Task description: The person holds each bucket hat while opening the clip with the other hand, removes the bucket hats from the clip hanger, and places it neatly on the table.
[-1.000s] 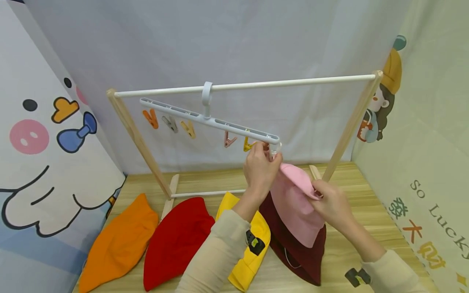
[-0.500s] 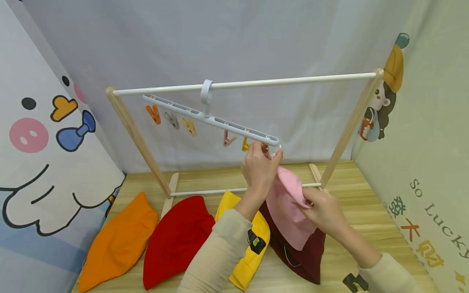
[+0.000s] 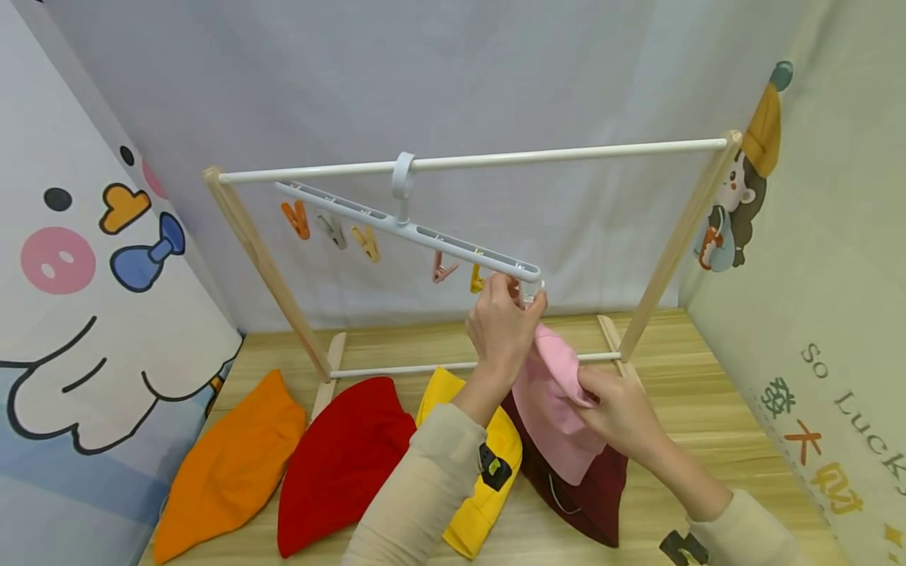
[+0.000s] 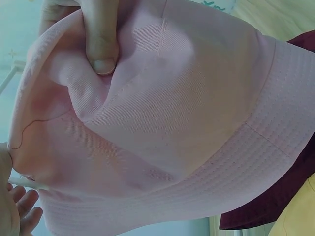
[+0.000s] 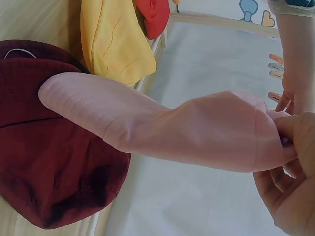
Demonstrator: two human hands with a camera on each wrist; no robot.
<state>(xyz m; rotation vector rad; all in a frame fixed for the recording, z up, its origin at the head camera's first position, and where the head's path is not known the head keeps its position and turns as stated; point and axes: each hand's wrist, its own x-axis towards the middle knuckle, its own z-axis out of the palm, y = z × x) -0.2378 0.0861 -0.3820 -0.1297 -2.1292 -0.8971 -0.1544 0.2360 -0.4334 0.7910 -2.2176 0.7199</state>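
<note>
A pink bucket hat [image 3: 559, 424] hangs below the right end of a pale grey clip hanger [image 3: 453, 244]. My left hand [image 3: 499, 326] pinches a whitish clothespin [image 3: 527, 292] at that end, right at the hat's upper edge. Lower and to the right, my right hand [image 3: 623, 405] grips the hat's edge. In the left wrist view, the right thumb [image 4: 102, 54] presses a fold into the pink cloth, and part of my left hand [image 4: 12, 211] shows at lower left. From the right wrist, the hat [image 5: 197, 132] stretches sideways from my right hand [image 5: 295, 191].
More clothespins hang along the hanger, among them an orange one [image 3: 296, 220] and a grey one [image 3: 333, 232]. The hanger hooks over a white rod [image 3: 566, 156] on a wooden stand. Orange [image 3: 233, 464], red [image 3: 347, 464], yellow [image 3: 470, 523] and maroon [image 3: 602, 503] hats lie on the table.
My right hand has moved left and slightly down, bringing the pink hat's lower part leftward. The left hand stays at the clothespin, and the hanger has barely shifted.
</note>
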